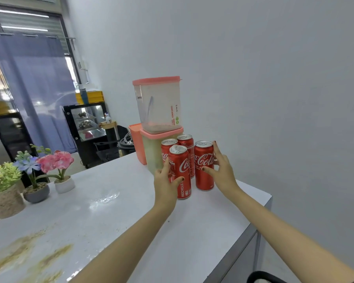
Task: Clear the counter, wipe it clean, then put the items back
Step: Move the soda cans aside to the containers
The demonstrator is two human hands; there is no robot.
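Several red Coca-Cola cans stand in a cluster near the far right corner of the white counter (131, 211). My left hand (165, 181) wraps round the front can (181, 170), thumb across its label. My right hand (222, 170) curls round the rightmost can (202, 160), with the thumb on its front and the fingers behind it. Two more cans (186, 142) stand just behind these. All the cans are upright on the counter.
Two pink-lidded plastic containers (158, 103) are stacked against the wall behind the cans, with a pink one (137, 139) beside them. Three small potted flowers (36, 176) stand at the counter's left edge. Brown stains (23, 252) and a wet patch (105, 199) mark the surface.
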